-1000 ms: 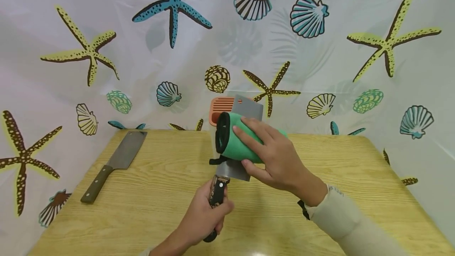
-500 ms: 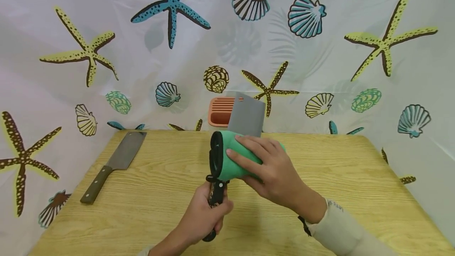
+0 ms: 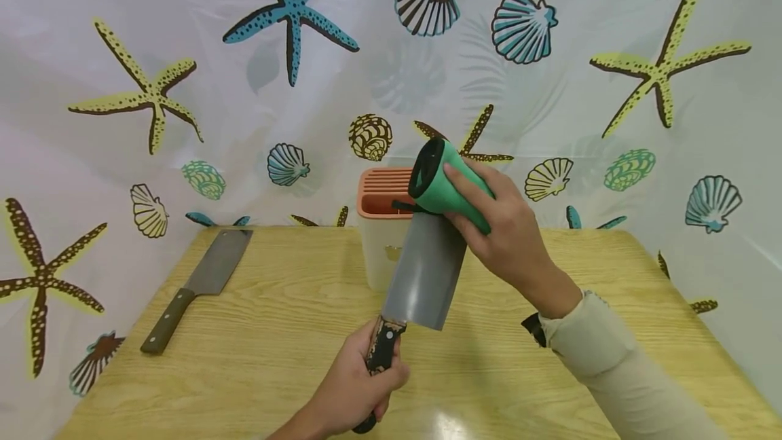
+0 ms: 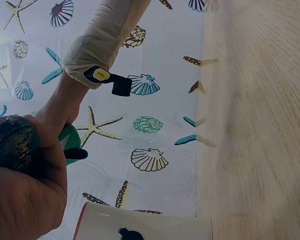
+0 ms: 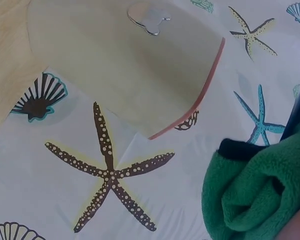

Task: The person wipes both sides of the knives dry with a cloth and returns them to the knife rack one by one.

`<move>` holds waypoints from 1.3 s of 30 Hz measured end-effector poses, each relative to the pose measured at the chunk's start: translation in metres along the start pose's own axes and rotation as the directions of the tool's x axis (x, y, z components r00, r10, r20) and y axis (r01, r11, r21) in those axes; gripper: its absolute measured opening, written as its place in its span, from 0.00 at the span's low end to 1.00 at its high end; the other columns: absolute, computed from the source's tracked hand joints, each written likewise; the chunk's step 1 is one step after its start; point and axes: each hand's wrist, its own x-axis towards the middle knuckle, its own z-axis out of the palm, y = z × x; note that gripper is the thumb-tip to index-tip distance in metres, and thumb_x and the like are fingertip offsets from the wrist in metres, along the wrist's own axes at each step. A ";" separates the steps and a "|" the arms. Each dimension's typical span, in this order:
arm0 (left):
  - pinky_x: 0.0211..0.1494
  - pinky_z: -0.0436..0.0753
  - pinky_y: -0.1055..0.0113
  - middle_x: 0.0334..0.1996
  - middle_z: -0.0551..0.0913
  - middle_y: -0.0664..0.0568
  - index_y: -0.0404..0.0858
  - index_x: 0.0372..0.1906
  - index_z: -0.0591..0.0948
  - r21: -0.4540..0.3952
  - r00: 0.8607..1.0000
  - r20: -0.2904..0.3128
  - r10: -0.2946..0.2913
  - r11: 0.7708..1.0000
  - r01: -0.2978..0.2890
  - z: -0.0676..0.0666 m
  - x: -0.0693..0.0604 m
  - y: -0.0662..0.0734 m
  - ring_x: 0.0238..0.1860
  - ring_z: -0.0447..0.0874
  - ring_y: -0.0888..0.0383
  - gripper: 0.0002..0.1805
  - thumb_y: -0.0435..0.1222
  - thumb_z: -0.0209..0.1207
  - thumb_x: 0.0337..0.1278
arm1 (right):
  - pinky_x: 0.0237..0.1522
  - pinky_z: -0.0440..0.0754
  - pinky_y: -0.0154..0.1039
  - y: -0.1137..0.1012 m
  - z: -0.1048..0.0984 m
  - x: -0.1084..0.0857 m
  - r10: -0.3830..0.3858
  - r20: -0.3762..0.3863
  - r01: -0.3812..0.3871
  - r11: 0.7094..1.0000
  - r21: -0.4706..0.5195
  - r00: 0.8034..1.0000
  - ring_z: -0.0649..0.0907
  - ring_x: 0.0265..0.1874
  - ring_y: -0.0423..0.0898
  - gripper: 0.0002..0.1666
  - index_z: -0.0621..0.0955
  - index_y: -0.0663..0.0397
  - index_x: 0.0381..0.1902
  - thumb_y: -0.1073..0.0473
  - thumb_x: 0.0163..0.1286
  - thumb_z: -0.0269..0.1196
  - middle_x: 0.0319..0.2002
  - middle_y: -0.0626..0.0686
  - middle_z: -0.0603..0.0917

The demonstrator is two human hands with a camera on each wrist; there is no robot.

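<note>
My left hand grips the worn black handle of a cleaver, its broad grey blade tilted up and away. Around the far end of the blade is a folded green cloth with black edging, which my right hand holds. In the left wrist view, my left hand has its fingers curled round the handle's butt, and part of the cloth shows beyond. The right wrist view has the bunched cloth at its lower right; the blade's tip is hidden by the cloth.
Behind the blade stands a white knife holder with a slotted orange top. A second cleaver with a brown handle lies on the wooden table at the left. A curtain printed with starfish and shells hangs around the table.
The cloth first slid down the blade to the handle, then went up to the blade's far end with my right hand. The left hand with the cleaver dipped slightly toward me.
</note>
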 end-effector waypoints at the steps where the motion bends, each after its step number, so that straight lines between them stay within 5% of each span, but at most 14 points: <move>1: 0.12 0.71 0.73 0.16 0.73 0.60 0.33 0.38 0.68 0.000 1.000 0.001 0.006 1.000 -0.006 0.000 0.000 0.000 0.09 0.69 0.70 0.07 0.28 0.55 0.66 | 0.59 0.78 0.62 0.000 0.000 -0.001 -0.010 -0.012 0.010 1.000 -0.004 1.000 0.76 0.62 0.63 0.37 0.75 0.48 0.69 0.63 0.62 0.72 0.66 0.64 0.75; 9: 0.13 0.72 0.74 0.16 0.72 0.61 0.33 0.39 0.68 -0.026 1.000 -0.011 0.003 1.000 -0.004 0.001 0.001 0.002 0.09 0.70 0.70 0.07 0.29 0.55 0.67 | 0.58 0.78 0.63 -0.014 0.008 -0.017 -0.124 -0.027 0.122 0.991 -0.062 0.992 0.78 0.59 0.63 0.36 0.77 0.48 0.67 0.63 0.59 0.73 0.62 0.64 0.78; 15: 0.14 0.72 0.76 0.17 0.72 0.62 0.30 0.42 0.67 -0.067 0.999 -0.029 -0.030 0.997 0.028 -0.002 0.001 0.004 0.09 0.70 0.71 0.09 0.29 0.55 0.66 | 0.58 0.79 0.61 -0.029 0.010 -0.025 -0.144 0.032 0.146 0.987 -0.063 0.989 0.79 0.59 0.61 0.24 0.78 0.45 0.66 0.49 0.76 0.59 0.61 0.61 0.79; 27: 0.12 0.73 0.74 0.11 0.69 0.63 0.32 0.40 0.67 -0.021 0.996 -0.077 0.040 0.999 -0.041 -0.007 0.002 0.007 0.09 0.70 0.72 0.07 0.28 0.54 0.66 | 0.47 0.84 0.54 -0.067 0.018 -0.048 -0.241 0.028 0.242 0.969 -0.042 0.970 0.81 0.55 0.55 0.21 0.82 0.43 0.61 0.44 0.79 0.52 0.59 0.57 0.81; 30: 0.12 0.73 0.73 0.12 0.68 0.60 0.33 0.36 0.67 -0.035 0.996 -0.053 0.068 0.997 -0.070 -0.009 0.002 0.007 0.10 0.71 0.72 0.06 0.30 0.48 0.71 | 0.44 0.84 0.53 -0.070 0.019 -0.055 -0.268 0.019 0.268 0.963 -0.039 0.963 0.82 0.53 0.54 0.21 0.82 0.43 0.60 0.44 0.80 0.50 0.58 0.57 0.82; 36: 0.15 0.77 0.74 0.20 0.68 0.63 0.34 0.41 0.68 -0.093 0.997 -0.013 0.071 0.993 -0.071 -0.008 0.003 0.011 0.13 0.72 0.71 0.24 0.45 0.25 0.82 | 0.40 0.86 0.51 -0.064 0.013 -0.053 -0.263 0.043 0.266 0.961 -0.078 0.964 0.84 0.49 0.54 0.21 0.81 0.41 0.61 0.45 0.80 0.49 0.56 0.58 0.82; 39: 0.16 0.77 0.73 0.21 0.69 0.61 0.30 0.46 0.67 -0.065 0.997 -0.024 0.072 0.995 -0.074 -0.006 0.003 0.013 0.14 0.72 0.70 0.26 0.47 0.26 0.83 | 0.41 0.87 0.53 -0.061 0.009 -0.046 -0.256 0.053 0.260 0.960 -0.103 0.965 0.85 0.49 0.56 0.22 0.79 0.40 0.64 0.45 0.81 0.48 0.58 0.60 0.81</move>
